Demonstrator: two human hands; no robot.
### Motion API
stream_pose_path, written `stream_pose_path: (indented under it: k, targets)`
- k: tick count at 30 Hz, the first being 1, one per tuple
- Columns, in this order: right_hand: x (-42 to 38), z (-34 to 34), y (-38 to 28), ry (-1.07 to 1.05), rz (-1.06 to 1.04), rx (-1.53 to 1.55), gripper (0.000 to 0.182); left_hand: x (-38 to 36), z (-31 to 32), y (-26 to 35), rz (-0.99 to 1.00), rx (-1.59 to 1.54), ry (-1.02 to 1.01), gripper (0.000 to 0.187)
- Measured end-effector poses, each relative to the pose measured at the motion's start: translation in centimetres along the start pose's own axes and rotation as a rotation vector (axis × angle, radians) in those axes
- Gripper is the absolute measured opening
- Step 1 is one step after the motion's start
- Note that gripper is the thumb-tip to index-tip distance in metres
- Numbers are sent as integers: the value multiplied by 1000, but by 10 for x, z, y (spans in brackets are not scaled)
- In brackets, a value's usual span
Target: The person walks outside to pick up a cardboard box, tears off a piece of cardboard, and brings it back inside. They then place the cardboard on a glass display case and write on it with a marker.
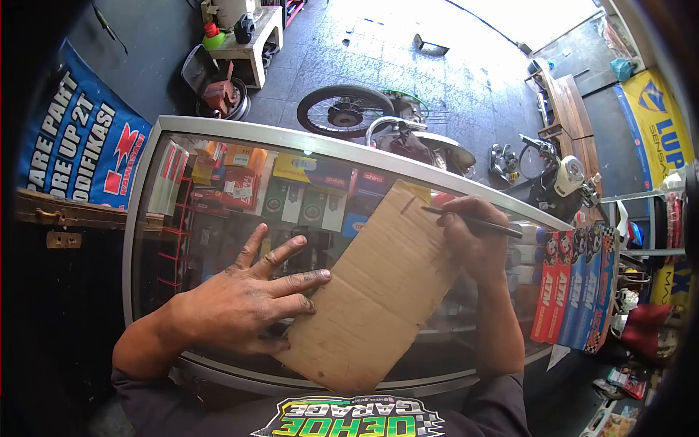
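Note:
A brown piece of cardboard [371, 284] lies tilted on the glass top of a display case [349, 151]. My left hand [251, 302] is spread flat, palm down, with some fingertips on the cardboard's left edge and others over the glass. Near the cardboard's upper right part, my right hand [473, 237] is closed around a dark, slim pen-like tool [484, 225]. Its tip points left, over the cardboard close to a short dark mark. Whether the tip touches the surface cannot be made out.
Boxed goods [302, 207] show through the glass. Stickers [575, 288] hang at the case's right end. Beyond it are a wheel [345, 113], motorcycle parts, a motorcycle [568, 178], a wooden bench [575, 109] and a low white table [251, 51].

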State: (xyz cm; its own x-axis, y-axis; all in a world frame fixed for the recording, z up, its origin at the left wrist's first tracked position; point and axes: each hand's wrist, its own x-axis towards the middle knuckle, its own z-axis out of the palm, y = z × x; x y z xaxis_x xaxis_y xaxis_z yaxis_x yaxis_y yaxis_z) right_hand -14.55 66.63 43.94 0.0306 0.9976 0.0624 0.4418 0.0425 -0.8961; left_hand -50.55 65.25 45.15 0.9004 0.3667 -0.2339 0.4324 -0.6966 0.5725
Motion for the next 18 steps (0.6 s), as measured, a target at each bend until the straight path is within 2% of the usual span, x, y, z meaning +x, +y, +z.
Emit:
stream_pose_path:
  k: [2,4,11,14,18]
  targets:
    - [0,-3,6,23,-42,-58,14,0,-1,2,0,-17,17,46]
    - [2,-2,18,42,-57,217,17,0,-2,4,-5,-31,37,47]
    - [-11,-9,11,0,-96,68,16,-1,0,6,2,19,59,54]
    - [-24,-8,4,-94,-63,6,16,-1,-1,8,-1,-10,56,58]
    - [-18,2,11,-20,-119,133,16,-2,4,11,-8,19,56,64]
